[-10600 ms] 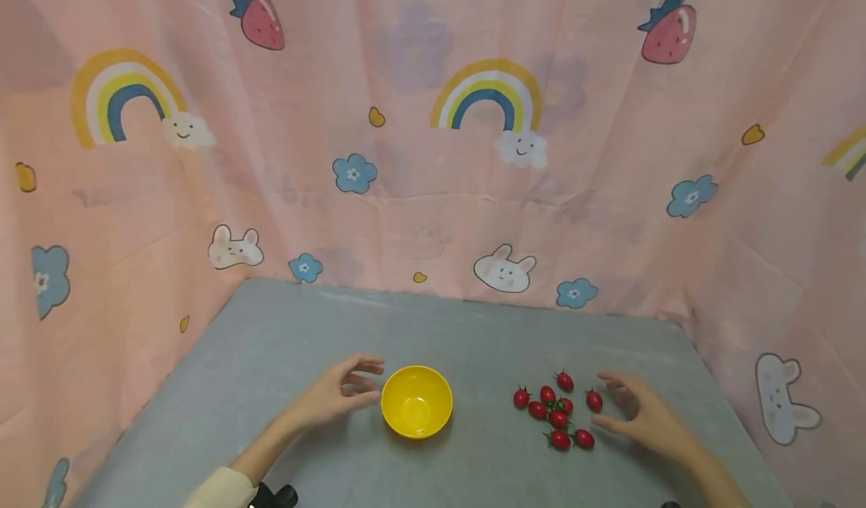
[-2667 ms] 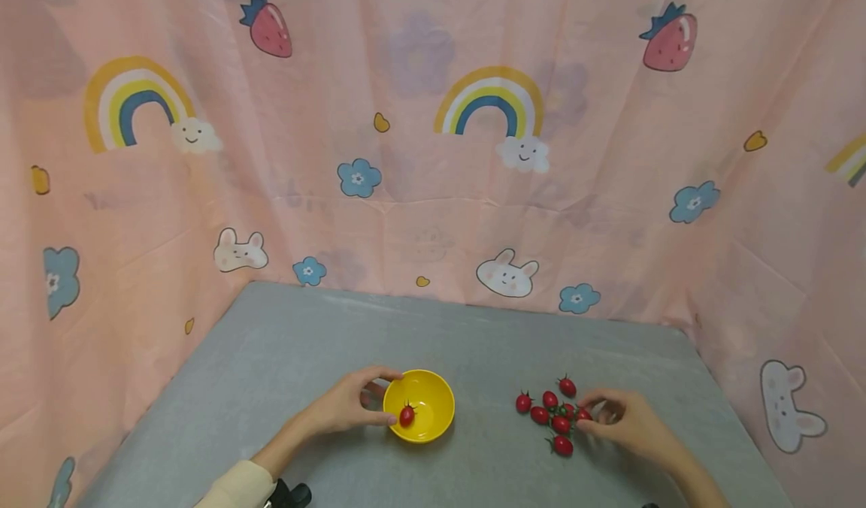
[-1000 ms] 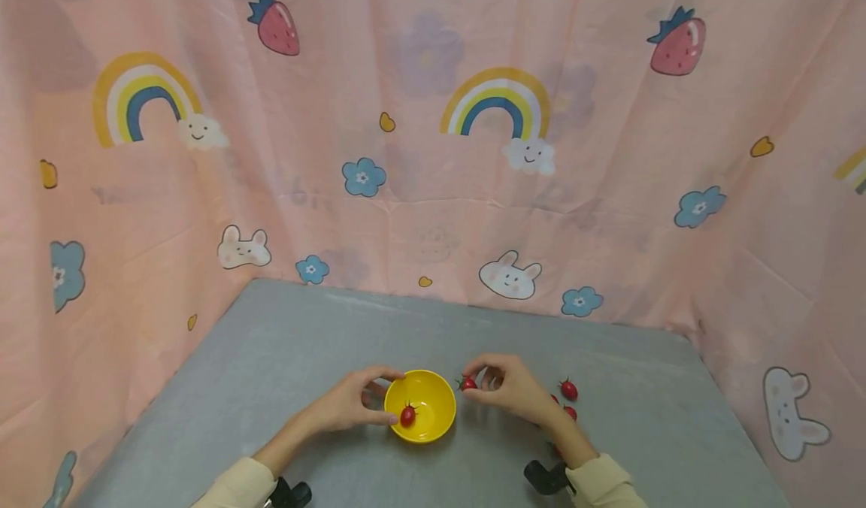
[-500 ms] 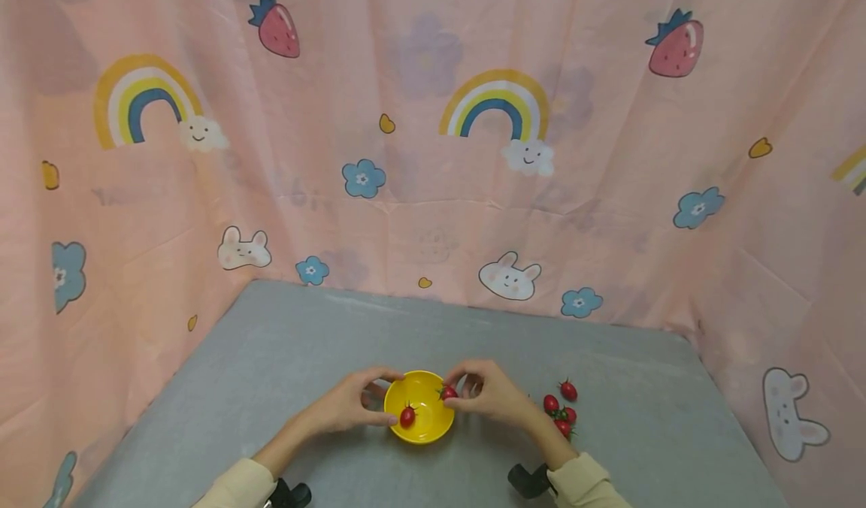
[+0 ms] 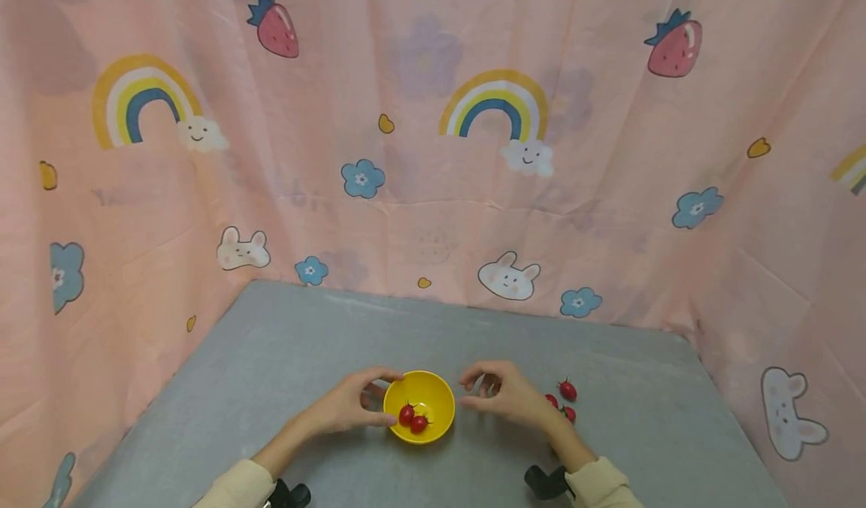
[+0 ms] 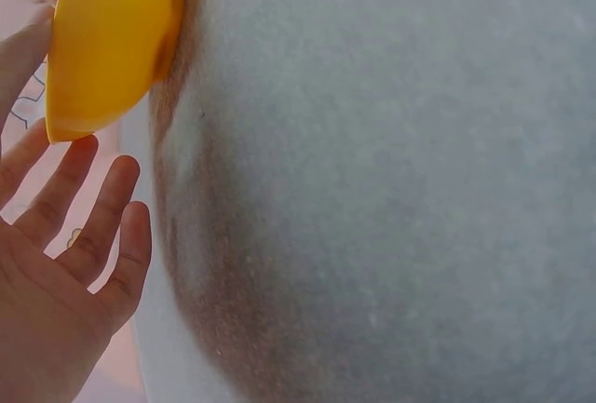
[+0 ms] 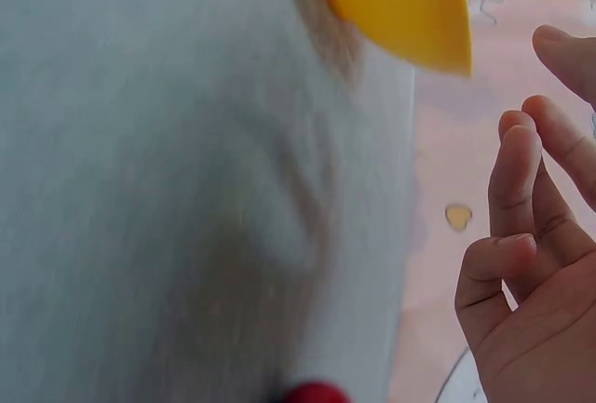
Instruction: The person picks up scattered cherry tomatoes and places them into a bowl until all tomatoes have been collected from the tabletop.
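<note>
A yellow bowl (image 5: 441,410) stands on the grey table, with two cherry tomatoes (image 5: 419,424) lying together inside it. My left hand (image 5: 348,403) holds the bowl's left side, thumb at the near rim and fingers at the far rim; in the left wrist view the fingertips touch its outer wall. Just right of the bowl, my right hand (image 5: 507,395) is apart from it, fingers loosely bent and nothing between them. Beyond that hand, more cherry tomatoes (image 5: 567,391) lie on the table, some hidden behind the right wrist. In the right wrist view, a tomato (image 7: 317,393) shows at the bottom edge.
The grey table (image 5: 325,328) extends around the bowl. A pink printed curtain (image 5: 406,222) hangs along its back and sides. Black wrist devices (image 5: 546,482) sit under both forearms.
My right hand has brought a second cherry tomato from the pile, let it go in the bowl, and drawn back slightly right. The left hand stays on the bowl.
</note>
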Action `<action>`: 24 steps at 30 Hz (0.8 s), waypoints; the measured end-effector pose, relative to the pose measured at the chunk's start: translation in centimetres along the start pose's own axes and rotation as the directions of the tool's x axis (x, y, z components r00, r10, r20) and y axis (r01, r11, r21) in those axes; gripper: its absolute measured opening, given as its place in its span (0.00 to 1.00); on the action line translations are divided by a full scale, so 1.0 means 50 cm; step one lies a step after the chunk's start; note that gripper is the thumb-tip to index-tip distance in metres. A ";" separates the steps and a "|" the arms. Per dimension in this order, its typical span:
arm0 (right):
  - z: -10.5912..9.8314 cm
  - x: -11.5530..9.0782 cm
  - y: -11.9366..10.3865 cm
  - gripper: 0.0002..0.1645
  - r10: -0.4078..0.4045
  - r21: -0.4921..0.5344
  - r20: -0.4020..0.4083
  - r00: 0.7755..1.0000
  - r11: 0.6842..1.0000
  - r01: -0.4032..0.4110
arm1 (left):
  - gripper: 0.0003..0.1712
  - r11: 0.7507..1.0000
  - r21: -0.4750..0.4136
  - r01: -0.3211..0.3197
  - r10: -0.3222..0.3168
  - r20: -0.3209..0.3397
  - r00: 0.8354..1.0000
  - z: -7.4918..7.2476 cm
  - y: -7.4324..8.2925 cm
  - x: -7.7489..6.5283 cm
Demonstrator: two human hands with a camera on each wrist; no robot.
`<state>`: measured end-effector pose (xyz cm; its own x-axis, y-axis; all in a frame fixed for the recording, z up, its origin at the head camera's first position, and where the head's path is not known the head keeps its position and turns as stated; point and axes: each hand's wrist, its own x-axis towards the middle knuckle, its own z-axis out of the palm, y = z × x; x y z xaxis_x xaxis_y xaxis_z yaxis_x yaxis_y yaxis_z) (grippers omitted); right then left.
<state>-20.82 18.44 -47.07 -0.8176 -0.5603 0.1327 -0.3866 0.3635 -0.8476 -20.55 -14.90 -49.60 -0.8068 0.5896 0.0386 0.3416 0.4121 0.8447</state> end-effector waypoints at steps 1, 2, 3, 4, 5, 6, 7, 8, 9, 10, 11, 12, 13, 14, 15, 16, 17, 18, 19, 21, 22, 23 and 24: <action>-0.006 -0.006 0.002 0.13 0.001 -0.003 -0.007 1.000 1.000 -0.001 | 0.33 1.000 0.001 -0.001 0.001 0.000 1.000 0.000 0.000 0.000; -0.013 -0.011 0.006 0.13 0.003 -0.008 -0.014 1.000 1.000 -0.003 | 0.33 1.000 0.002 -0.001 0.001 0.000 1.000 0.000 0.000 0.001; -0.019 -0.017 0.010 0.13 0.010 -0.012 -0.024 1.000 1.000 -0.010 | 0.33 1.000 0.001 0.002 -0.002 0.000 1.000 0.000 0.001 0.001; -0.026 -0.025 0.005 0.12 0.015 -0.021 -0.034 0.999 1.000 -0.016 | 0.33 1.000 -0.001 0.005 -0.005 0.000 1.000 0.000 0.002 0.001; -0.033 -0.032 0.010 0.12 0.011 -0.020 -0.044 0.999 1.000 -0.012 | 0.33 1.000 -0.002 0.007 -0.007 0.001 1.000 0.000 0.003 0.001; -0.040 -0.039 0.014 0.12 0.011 -0.022 -0.056 0.998 1.000 -0.012 | 0.33 1.000 0.000 0.010 -0.010 0.000 1.000 0.000 0.004 0.000; -0.047 -0.047 0.019 0.12 0.004 -0.024 -0.066 0.998 1.000 -0.006 | 0.33 1.000 0.000 0.012 -0.012 0.000 1.000 -0.001 0.006 0.000; -0.054 -0.055 0.024 0.13 0.005 -0.023 -0.077 0.997 1.000 -0.007 | 0.33 1.000 0.001 0.015 -0.015 -0.001 1.000 -0.001 0.006 -0.001; -0.061 -0.064 0.028 0.13 0.001 -0.024 -0.087 0.996 1.000 -0.003 | 0.33 1.000 0.001 0.015 -0.015 -0.001 1.000 -0.002 0.007 -0.001; -0.068 -0.073 0.033 0.13 -0.007 -0.019 -0.096 0.995 1.000 0.005 | 0.33 1.000 0.002 0.015 -0.015 -0.001 1.000 -0.002 0.007 -0.001; -0.075 -0.081 0.047 0.14 -0.010 -0.009 -0.104 0.995 1.000 0.009 | 0.33 1.000 0.005 0.013 -0.013 -0.001 1.000 -0.003 0.007 -0.001; -0.081 -0.090 0.050 0.15 -0.013 -0.008 -0.110 0.994 1.000 0.012 | 0.33 1.000 0.007 0.013 -0.013 0.000 1.000 -0.003 0.007 -0.001; -0.087 -0.099 0.055 0.14 -0.011 0.000 -0.116 0.993 1.000 0.012 | 0.33 1.000 0.006 0.012 -0.012 0.001 1.000 -0.003 0.007 -0.001; -0.093 -0.108 0.058 0.14 -0.008 0.010 -0.120 0.993 1.000 0.009 | 0.33 1.000 0.007 0.012 -0.012 0.002 1.000 -0.003 0.007 -0.001; -0.099 -0.117 0.061 0.14 -0.010 0.019 -0.122 0.992 1.000 0.012 | 0.33 1.000 0.007 0.009 -0.009 0.004 1.000 -0.003 0.007 -0.001; -0.105 -0.125 0.063 0.13 -0.007 0.027 -0.124 0.992 1.000 0.011 | 0.33 1.000 0.006 0.008 -0.008 0.005 1.000 -0.004 0.008 -0.001; -0.110 -0.132 0.066 0.13 -0.011 0.030 -0.126 0.992 0.999 0.015 | 0.33 1.000 0.005 0.006 -0.006 0.007 1.000 -0.004 0.008 -0.001; -0.115 -0.139 0.068 0.13 -0.017 0.027 -0.129 0.992 0.999 0.021 | 0.33 1.000 0.005 0.006 -0.006 0.008 1.000 -0.003 0.008 -0.001; -0.119 -0.146 0.070 0.12 -0.019 0.024 -0.135 0.991 0.999 0.023 | 0.33 1.000 0.006 0.006 -0.007 0.008 1.000 -0.003 0.008 -0.001; -0.127 -0.157 0.075 0.11 -0.037 0.001 -0.148 0.988 0.999 0.037 | 0.33 1.000 0.007 0.005 -0.005 0.008 1.000 -0.002 0.007 -0.001; -0.130 -0.163 0.077 0.11 -0.039 -0.010 -0.157 0.987 0.999 0.038 | 0.33 1.000 0.010 0.006 -0.006 0.009 1.000 -0.002 0.007 -0.001; -0.133 -0.168 0.080 0.11 -0.043 -0.026 -0.167 0.985 0.999 0.039 | 0.33 1.000 0.009 0.004 -0.004 0.010 1.000 -0.001 0.006 0.000; -0.136 -0.174 0.083 0.11 -0.040 -0.039 -0.176 0.984 0.999 0.033 | 0.33 1.000 0.011 0.005 -0.005 0.010 1.000 -0.001 0.006 0.000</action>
<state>-18.23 29.88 -48.25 -0.8640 -0.4342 0.2549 -0.4302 0.3737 -0.8218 -20.46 -14.82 -49.34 -0.8036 0.5945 0.0289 0.3427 0.4224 0.8391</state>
